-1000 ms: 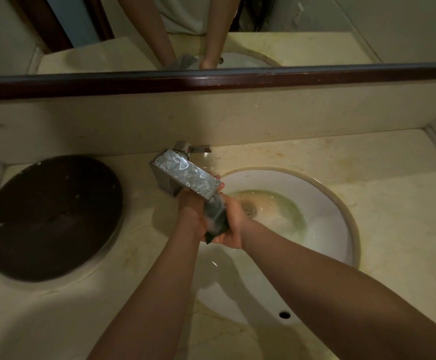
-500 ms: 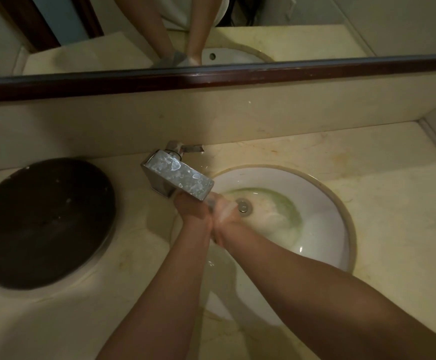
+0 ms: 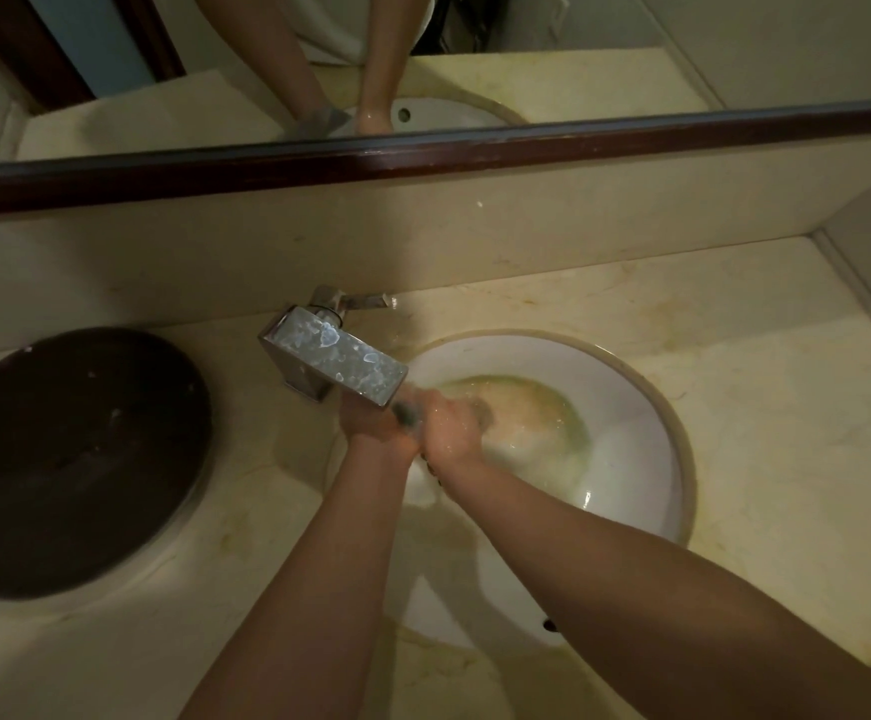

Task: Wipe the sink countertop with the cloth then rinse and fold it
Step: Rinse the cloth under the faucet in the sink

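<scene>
Both hands are pressed together over the white sink basin (image 3: 625,449), right under the tip of the square metal faucet (image 3: 334,358). A small dark grey cloth (image 3: 406,414) is bunched between them; only a sliver of it shows. My left hand (image 3: 379,426) grips it from the left, my right hand (image 3: 453,426) from the right. Both hands are wet and blurred by motion. Murky greenish-brown water pools in the basin around the drain, which my right hand hides. The beige marble countertop (image 3: 766,407) surrounds the sink.
A dark round lid or cover (image 3: 70,459) sits in the counter at left. The faucet's lever (image 3: 366,302) points right. A mirror with a dark wooden frame (image 3: 423,158) runs along the back above a marble backsplash. A wall closes off the right end.
My hands have slid up and closer under the faucet spout. The cloth, plainly visible a second ago, is now mostly hidden between my hands. The drain is covered.
</scene>
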### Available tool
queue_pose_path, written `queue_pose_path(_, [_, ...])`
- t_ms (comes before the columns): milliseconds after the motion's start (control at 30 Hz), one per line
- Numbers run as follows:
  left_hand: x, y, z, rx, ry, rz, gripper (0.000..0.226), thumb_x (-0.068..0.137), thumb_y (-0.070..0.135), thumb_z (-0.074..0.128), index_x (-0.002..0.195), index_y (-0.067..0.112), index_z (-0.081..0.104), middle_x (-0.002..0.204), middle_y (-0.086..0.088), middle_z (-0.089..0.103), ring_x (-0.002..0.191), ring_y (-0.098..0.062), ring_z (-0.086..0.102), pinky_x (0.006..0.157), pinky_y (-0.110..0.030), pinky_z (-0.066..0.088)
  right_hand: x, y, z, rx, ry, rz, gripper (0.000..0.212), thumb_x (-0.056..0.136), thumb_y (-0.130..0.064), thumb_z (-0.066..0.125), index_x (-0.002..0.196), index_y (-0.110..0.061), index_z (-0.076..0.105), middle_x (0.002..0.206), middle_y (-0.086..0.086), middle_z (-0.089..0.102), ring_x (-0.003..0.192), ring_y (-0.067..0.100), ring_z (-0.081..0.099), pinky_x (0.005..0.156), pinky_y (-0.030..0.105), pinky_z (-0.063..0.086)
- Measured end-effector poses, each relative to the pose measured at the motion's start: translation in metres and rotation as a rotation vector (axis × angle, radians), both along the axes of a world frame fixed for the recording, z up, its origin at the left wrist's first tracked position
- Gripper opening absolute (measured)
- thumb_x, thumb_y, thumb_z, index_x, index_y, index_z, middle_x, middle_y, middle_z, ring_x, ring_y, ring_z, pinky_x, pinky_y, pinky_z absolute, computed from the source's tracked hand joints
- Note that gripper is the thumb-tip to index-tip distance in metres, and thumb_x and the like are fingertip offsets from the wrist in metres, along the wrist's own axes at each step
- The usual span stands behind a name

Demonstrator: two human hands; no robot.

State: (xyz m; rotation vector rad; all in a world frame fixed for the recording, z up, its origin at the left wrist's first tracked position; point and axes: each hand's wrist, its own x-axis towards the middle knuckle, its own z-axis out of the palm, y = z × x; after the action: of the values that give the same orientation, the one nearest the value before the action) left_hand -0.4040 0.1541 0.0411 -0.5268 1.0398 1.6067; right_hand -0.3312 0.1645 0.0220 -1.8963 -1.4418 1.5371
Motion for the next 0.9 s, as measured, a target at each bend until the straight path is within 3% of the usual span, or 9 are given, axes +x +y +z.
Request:
queue_pose_path(67, [-0.005,-0.007,-0.001,0.029,0.007,-0.059,0.040,0.095,0.037,0.033,0.064,0.019,0.050,0.064,-0.004,0.047,0.061,-0.020,0.049,0.071,-0.033,0.039,0.000,-0.002,-0.001,-0.150,0.129,-0.130,0.032,0.091,-0.038,0.044,0.080,-0.014,0.062,0.061,0.003,0.051,0.046,0.018,0.046,0.040,0.022,0.034])
queue_pose_path(133, [-0.009,-0.008,0.001,0.034,0.043,-0.103,0.043,0.095,0.034,0.041,0.058,0.016,0.054,0.055,-0.005,0.052,0.054,-0.020,0.053,0.071,-0.034,0.042,0.002,-0.003,0.002,-0.322,0.274,-0.242,0.033,0.089,-0.041,0.046,0.078,-0.014,0.061,0.057,0.007,0.055,0.041,0.019,0.045,0.037,0.023,0.033])
queue_pose_path(200, [-0.014,-0.009,0.004,0.036,0.079,-0.139,0.032,0.095,0.028,0.048,0.067,0.014,0.054,0.058,-0.004,0.056,0.053,-0.017,0.054,0.063,-0.030,0.046,0.008,-0.001,0.004,-0.454,0.411,-0.334,0.039,0.093,-0.043,0.046,0.084,-0.009,0.062,0.062,0.010,0.061,0.049,0.021,0.052,0.046,0.028,0.041])
queue_pose_path(333, [-0.028,-0.013,-0.008,0.040,0.305,-0.237,0.014,0.095,0.016,0.052,0.082,0.018,0.054,0.073,0.000,0.060,0.066,-0.015,0.058,0.061,-0.026,0.050,0.018,0.005,-0.004,-0.648,0.539,-0.428,0.047,0.091,-0.050,0.044,0.102,-0.010,0.064,0.097,0.013,0.069,0.085,0.025,0.064,0.075,0.033,0.050])
queue_pose_path(467, [-0.036,-0.017,-0.009,0.156,0.374,-0.326,0.011,0.096,0.018,0.050,0.086,0.017,0.053,0.081,-0.004,0.058,0.076,-0.018,0.057,0.069,-0.032,0.048,0.026,0.009,-0.012,-0.832,0.397,-0.180,0.067,0.084,-0.063,0.031,0.117,-0.017,0.067,0.115,0.013,0.069,0.109,0.032,0.061,0.092,0.047,0.044])
queue_pose_path(567, [-0.040,-0.020,-0.008,0.194,0.436,-0.397,0.014,0.097,0.025,0.049,0.088,0.016,0.053,0.085,-0.008,0.061,0.081,-0.022,0.062,0.072,-0.036,0.050,0.025,0.011,-0.008,-0.986,0.594,-0.143,0.072,0.087,-0.065,0.029,0.128,-0.014,0.060,0.128,0.022,0.059,0.118,0.039,0.056,0.103,0.055,0.037])
queue_pose_path(700, [-0.044,-0.023,-0.004,0.189,0.394,-0.561,0.030,0.099,0.036,0.044,0.084,0.015,0.061,0.087,-0.008,0.072,0.088,-0.025,0.068,0.080,-0.041,0.053,0.021,0.015,0.005,-1.106,0.882,-0.037,0.071,0.086,-0.064,0.047,0.134,-0.012,0.053,0.133,0.031,0.053,0.123,0.048,0.050,0.107,0.057,0.037])
queue_pose_path(833, [-0.051,-0.021,-0.008,0.206,0.288,-0.654,0.048,0.098,0.039,0.039,0.074,0.017,0.074,0.090,-0.007,0.074,0.089,-0.026,0.067,0.081,-0.041,0.052,0.026,0.023,0.006,-1.211,1.015,0.162,0.084,0.081,-0.057,0.065,0.146,-0.013,0.035,0.142,0.036,0.037,0.130,0.055,0.037,0.099,0.054,0.047])
queue_pose_path(900, [-0.053,-0.016,-0.007,0.202,0.280,-0.714,0.047,0.096,0.037,0.040,0.072,0.017,0.075,0.094,-0.007,0.074,0.087,-0.024,0.069,0.081,-0.040,0.053,0.029,0.026,0.002,-1.208,1.023,0.207,0.088,0.077,-0.042,0.077,0.146,-0.012,0.032,0.142,0.036,0.034,0.126,0.054,0.043,0.086,0.048,0.057])
